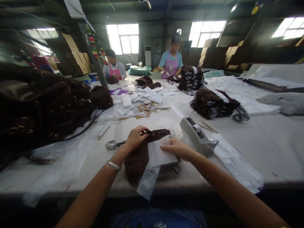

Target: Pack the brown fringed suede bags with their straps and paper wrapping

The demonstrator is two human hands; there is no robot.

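Note:
A dark brown fringed bag [137,158] with metal eyelets along its top lies on the table in front of me. My left hand [137,137] is closed on its upper edge near the eyelets. Over the bag's right part is a thin white sheet [158,153], which my right hand [178,148] grips at its right side, thumb on top. A translucent strip [149,182] hangs from under the sheet towards the table's front edge. Left of the bag, a plastic-wrapped piece [112,144] is joined to it by a dark strap. Close to my right hand stands a grey tape dispenser [198,136].
Brown bags [47,104] are heaped at left. Tied bundles of fringed bags [211,103] sit at back right. White packets [142,98] and brown tags [143,110] lie mid-table; white strips [237,161] lie at right. Two people [172,60] work across the table [273,142].

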